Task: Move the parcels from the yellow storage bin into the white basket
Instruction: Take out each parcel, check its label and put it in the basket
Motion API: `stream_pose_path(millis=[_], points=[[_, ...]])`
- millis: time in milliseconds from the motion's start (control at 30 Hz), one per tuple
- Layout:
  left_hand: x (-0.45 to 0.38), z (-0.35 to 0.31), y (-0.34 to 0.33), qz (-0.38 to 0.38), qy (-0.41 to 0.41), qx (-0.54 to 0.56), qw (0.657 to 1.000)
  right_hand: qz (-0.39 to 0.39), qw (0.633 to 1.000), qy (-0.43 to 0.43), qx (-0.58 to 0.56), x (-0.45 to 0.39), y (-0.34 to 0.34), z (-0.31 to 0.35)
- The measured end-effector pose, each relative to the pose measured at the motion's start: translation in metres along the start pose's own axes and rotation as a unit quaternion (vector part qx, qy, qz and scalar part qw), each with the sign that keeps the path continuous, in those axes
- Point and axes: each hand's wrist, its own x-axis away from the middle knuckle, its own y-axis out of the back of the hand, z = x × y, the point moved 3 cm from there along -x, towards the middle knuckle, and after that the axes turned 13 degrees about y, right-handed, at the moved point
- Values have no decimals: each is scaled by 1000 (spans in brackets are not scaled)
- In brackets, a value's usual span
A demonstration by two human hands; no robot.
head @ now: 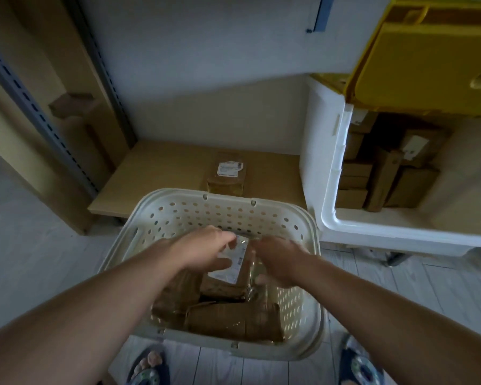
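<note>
1. White basket [303, 226]: stood on the pale floor between my two feet, perforated walls, with brown parcels lying in it.
2. Labelled parcel [231, 262]: brown, white label facing up, inside the basket above the others, between both hands.
3. Left hand [206, 251]: I saw the fingers curled over the parcel's left edge, thumb beneath, gripping it.
4. Right hand [278, 259]: at the parcel's right edge, fingers bent; motion blur left me unable to tell whether it actually held.
5. Lower parcels [233, 318]: lay side by side along the basket's near wall.
6. Storage bin [342, 218]: white body, yellow lid [428, 65] raised, just right of the basket, more brown parcels [386, 173] stacked inside.
7. Single parcel [228, 173]: labelled, on a low wooden shelf [164, 173] behind the basket.
</note>
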Motion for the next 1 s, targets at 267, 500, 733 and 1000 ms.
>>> stream_pose_path(millis=[267, 500, 733, 1000], points=[[49, -21, 86, -218, -79, 188, 954, -250, 967, 39, -42, 78, 100, 21], [72, -74, 112, -300, -171, 316, 884, -395, 912, 47, -101, 137, 125, -6], [52, -151, 108, -277, -233, 332, 871, -444, 887, -26, -122, 187, 119, -72], [2, -219, 100, -212, -212, 400, 866, -478, 865, -101, -118, 217, 98, -143]])
